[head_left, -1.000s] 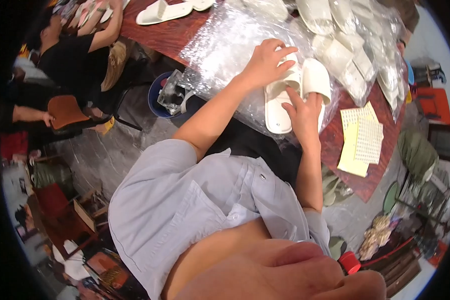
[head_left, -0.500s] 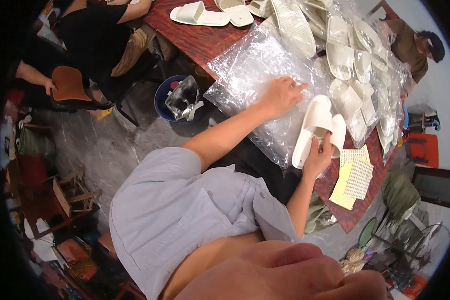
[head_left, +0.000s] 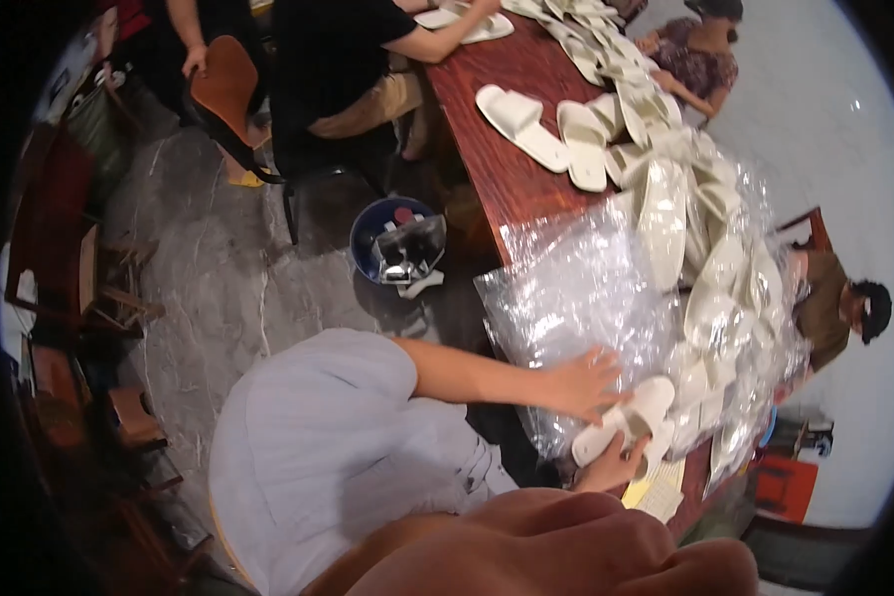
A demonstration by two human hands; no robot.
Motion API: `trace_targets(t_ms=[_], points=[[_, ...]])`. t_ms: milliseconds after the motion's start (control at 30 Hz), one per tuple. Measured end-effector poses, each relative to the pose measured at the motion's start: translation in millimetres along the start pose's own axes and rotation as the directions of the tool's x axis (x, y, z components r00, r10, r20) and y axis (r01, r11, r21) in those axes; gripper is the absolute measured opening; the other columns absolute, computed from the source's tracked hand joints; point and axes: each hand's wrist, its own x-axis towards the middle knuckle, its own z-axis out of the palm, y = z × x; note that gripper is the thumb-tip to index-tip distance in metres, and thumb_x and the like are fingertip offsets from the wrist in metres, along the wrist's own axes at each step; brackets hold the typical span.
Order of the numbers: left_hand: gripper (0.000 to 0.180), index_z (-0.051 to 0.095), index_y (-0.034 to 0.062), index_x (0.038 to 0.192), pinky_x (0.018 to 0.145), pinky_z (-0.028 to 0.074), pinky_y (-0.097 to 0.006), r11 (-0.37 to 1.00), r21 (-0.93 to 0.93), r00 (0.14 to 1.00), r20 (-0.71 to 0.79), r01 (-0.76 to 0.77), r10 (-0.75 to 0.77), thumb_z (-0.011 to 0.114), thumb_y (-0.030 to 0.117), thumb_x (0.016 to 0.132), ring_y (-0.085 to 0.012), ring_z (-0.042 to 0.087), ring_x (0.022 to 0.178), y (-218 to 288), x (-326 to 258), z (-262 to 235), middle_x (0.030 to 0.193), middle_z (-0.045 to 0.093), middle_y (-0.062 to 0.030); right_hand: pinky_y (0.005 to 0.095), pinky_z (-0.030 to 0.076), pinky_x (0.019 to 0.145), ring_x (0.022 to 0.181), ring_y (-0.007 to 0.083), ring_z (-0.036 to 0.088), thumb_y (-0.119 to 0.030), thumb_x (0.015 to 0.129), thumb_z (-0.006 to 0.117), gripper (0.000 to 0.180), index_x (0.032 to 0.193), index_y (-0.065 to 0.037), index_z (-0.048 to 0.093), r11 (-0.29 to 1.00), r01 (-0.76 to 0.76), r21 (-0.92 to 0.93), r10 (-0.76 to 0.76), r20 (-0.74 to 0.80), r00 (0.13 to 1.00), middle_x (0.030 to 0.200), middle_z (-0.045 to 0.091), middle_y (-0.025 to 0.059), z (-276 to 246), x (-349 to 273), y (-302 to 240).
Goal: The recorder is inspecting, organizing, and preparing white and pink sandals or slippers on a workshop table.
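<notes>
Beside the plastic stack [head_left: 571, 308], right grip [head_left: 611, 467] pinches slippers [head_left: 653, 399], left grip [head_left: 583, 385] is spread; slack pinching could drop one

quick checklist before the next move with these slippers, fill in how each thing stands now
1. Right hand has hold of the two white slippers: ok, thumb and fingers are at them.
2. Left hand free: ok, fingers spread, nothing seen held.
3. Clear plastic close to the hands: ok, it lies on the table right by them.
4. Opening in the plastic visible: cannot tell, glare and wrinkles hide it.
5. Yellow sheets fully in view: not ok, only part shows.
</notes>
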Motion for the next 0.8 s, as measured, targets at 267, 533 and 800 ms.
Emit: trace_targets(t_ms=[267, 533, 800], points=[[0.075, 0.042, 0.0289, 0.148, 0.111, 0.019, -0.065, 0.997, -0.06, 0.989, 0.143, -0.041, 0.049, 0.051, 0.068, 0.085, -0.0488, 0.025, 0.141, 7.4, -1.7, -18.2, 0.146, 0.037, -0.029, 0.0392, 0.051, 0.079, 0.091, 0.0289, 0.062, -0.024, 0.089, 0.07, 0.05, 0.125, 0.008, 0.057, 0.951, 0.265, -0.161, -0.287, -0.132, 0.949, 0.11, 0.065, 0.0226, -28.9, 34.5, -4.3], [0.078, 0.043, 0.0272, 0.147, 0.112, 0.012, -0.068, 0.574, -0.784, 0.955, -0.296, -0.236, -0.012, 0.061, 0.064, 0.081, -0.0519, 0.022, 0.141, -26.4, 2.3, 95.3, 0.151, 0.029, -0.03, 0.0384, 0.049, 0.083, 0.094, 0.0289, 0.058, -0.01, 0.084, 0.071, 0.045, 0.122, 0.007, 0.054, 0.873, 0.472, 0.12, -0.486, 0.144, 0.862, 0.109, 0.06, 0.0218, 31.8, 76.9, -120.5], [0.076, 0.046, 0.0235, 0.145, 0.111, 0.01, -0.07, 0.983, -0.144, 0.989, 0.081, -0.115, 0.128, 0.057, 0.066, 0.083, -0.057, 0.012, 0.141, -2.4, 2.8, 25.4, 0.15, 0.024, -0.0337, 0.0365, 0.047, 0.09, 0.098, 0.0319, 0.062, -0.008, 0.081, 0.071, 0.065, 0.141, 0.002, 0.049, 0.715, 0.634, 0.293, -0.671, 0.542, 0.506, 0.108, 0.063, 0.0221, 245.1, 156.0, -241.6]])
